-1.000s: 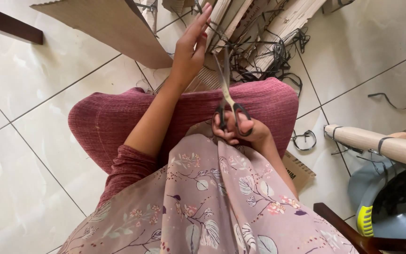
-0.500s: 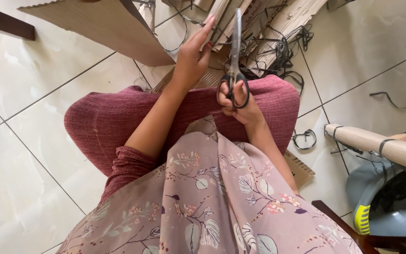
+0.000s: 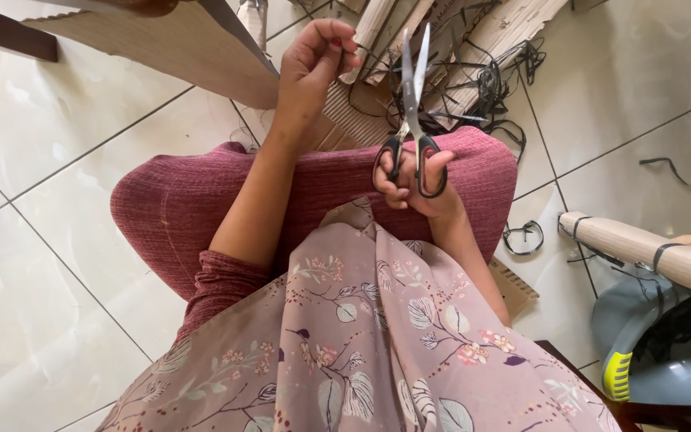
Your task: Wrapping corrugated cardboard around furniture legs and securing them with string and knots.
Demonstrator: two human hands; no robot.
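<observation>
Over the lap, head view:
Right hand [image 3: 413, 180]: fingers through the black handles of the scissors [image 3: 411, 104], blades slightly parted, pointing away above the knee.
Left hand [image 3: 313, 64]: curled, pinching a black strap [image 3: 361, 54] beside the cardboard pile [image 3: 489, 32].

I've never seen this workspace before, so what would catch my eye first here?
First the scissors, black-handled, blades slightly apart and pointing away, held in the right hand over the maroon-clad knee. Just left of them the left hand pinches a thin black strap leading into the heap of cardboard pieces and tangled black straps on the tiled floor ahead. At right lies a strapped cardboard roll.
</observation>
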